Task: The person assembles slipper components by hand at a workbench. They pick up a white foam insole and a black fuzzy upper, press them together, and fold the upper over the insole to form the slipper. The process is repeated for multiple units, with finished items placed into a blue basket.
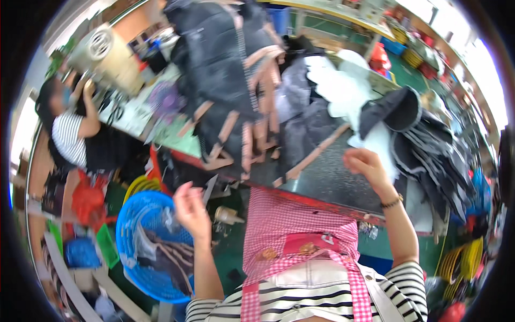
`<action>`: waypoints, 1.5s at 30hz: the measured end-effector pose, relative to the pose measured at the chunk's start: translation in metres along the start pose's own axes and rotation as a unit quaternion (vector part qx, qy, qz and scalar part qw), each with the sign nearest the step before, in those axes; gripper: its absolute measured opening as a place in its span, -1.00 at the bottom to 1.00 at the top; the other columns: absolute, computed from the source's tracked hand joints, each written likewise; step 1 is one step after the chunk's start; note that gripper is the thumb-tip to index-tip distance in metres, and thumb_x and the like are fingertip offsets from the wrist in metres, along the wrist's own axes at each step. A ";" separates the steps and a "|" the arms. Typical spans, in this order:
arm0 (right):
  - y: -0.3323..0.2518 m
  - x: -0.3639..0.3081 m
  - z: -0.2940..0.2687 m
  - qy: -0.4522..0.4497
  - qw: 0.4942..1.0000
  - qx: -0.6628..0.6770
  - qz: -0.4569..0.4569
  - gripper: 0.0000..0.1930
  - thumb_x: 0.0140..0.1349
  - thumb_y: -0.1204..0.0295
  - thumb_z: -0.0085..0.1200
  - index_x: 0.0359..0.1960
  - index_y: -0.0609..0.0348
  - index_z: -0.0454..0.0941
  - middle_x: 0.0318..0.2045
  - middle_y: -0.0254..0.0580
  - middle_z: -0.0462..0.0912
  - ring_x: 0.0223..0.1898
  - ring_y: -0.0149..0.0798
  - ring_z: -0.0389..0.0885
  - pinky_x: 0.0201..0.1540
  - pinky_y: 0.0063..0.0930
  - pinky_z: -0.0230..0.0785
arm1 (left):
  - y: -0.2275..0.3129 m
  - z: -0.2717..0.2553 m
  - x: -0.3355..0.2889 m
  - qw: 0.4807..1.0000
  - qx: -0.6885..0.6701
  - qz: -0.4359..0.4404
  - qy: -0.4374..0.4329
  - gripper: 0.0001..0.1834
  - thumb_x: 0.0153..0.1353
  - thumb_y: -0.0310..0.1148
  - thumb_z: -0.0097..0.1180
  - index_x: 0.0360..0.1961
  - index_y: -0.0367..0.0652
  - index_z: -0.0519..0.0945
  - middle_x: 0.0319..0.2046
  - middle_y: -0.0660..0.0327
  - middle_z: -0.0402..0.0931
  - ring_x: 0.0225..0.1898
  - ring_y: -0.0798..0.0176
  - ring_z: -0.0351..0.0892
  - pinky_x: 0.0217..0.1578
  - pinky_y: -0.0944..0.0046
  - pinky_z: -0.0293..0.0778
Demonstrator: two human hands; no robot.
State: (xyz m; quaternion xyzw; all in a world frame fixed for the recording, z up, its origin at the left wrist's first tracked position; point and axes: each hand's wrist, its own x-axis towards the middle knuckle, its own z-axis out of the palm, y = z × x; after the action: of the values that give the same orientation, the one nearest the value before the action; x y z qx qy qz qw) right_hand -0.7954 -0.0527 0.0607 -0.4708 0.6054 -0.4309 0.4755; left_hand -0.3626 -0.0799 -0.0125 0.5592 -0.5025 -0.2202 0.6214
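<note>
My left hand is raised above the rim of a blue plastic basket, its fingers loosely spread with nothing seen in them. Dark fabric pieces with pale edges lie inside that basket. Over the dark tabletop hovers my right hand, fingers loosely bent and apart from the cloth; it appears to hold nothing. Beyond my hands, a large heap of black sheet material has tan strips across it. One long tan strip slants over the table. Both hands are slightly blurred.
White sheet pieces and a stack of dark, pale-edged pieces lie to the right. At the left, a person in a striped top sits by a cream-coloured machine. Yellow baskets stand on the floor at right.
</note>
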 end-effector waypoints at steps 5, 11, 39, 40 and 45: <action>0.006 0.066 -0.011 0.069 0.967 -0.196 -0.150 -0.69 0.17 0.46 0.11 -0.05 0.30 0.56 -0.23 -0.16 0.66 -0.21 -0.25 0.62 -0.13 -0.40 0.46 | 0.116 0.185 0.020 0.891 0.105 0.371 -0.238 -0.62 0.08 -0.39 0.28 -0.06 -0.26 0.55 -0.12 0.02 0.58 -0.08 -0.06 0.56 -0.05 0.08 0.46; 0.015 0.075 -0.038 0.147 0.870 -0.390 -0.264 -0.62 0.08 0.51 0.09 0.00 0.19 0.53 0.03 0.02 0.53 0.00 0.07 0.51 0.01 -0.20 0.42 | 0.098 0.317 0.051 0.809 0.397 0.267 -0.340 -0.52 0.00 -0.14 0.37 -0.23 -0.32 0.53 -0.27 -0.07 0.61 -0.19 -0.14 0.64 -0.20 -0.02 0.55; 0.005 0.116 -0.027 0.162 0.724 -0.658 -0.128 -0.59 -0.07 0.38 0.28 -0.16 0.17 0.45 -0.16 0.09 0.57 -0.22 -0.01 0.65 -0.35 -0.30 0.54 | 0.093 0.339 0.086 0.836 0.188 0.166 -0.488 -0.62 -0.05 -0.28 0.40 -0.27 -0.30 0.58 -0.67 0.19 0.50 -0.65 0.31 0.44 -0.58 0.23 0.29; 0.000 0.115 -0.036 0.142 0.745 -0.638 -0.131 -0.63 -0.07 0.39 0.27 -0.20 0.16 0.46 -0.23 0.07 0.61 -0.26 -0.02 0.67 -0.36 -0.31 0.54 | 0.109 0.337 0.086 0.813 0.227 0.241 -0.478 -0.63 -0.04 -0.30 0.38 -0.23 -0.24 0.58 -0.64 0.13 0.53 -0.60 0.18 0.51 -0.54 0.17 0.35; -0.037 0.112 -0.082 0.177 0.777 -0.582 -0.161 -0.77 -0.02 0.53 0.19 -0.29 0.22 0.48 -0.46 0.03 0.67 -0.34 0.03 0.71 -0.34 -0.18 0.55 | 0.166 0.340 0.095 0.710 0.319 0.447 -0.441 -0.66 0.07 -0.41 0.22 -0.08 -0.03 0.53 -0.36 0.02 0.63 -0.28 -0.11 0.62 -0.32 -0.05 0.50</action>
State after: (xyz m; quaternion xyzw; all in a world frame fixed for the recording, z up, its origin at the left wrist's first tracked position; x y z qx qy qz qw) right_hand -0.8817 -0.1633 0.0923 -0.6642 0.7293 -0.1428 -0.0806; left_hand -0.6691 -0.2744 0.1312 0.2737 -0.9511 0.0349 0.1390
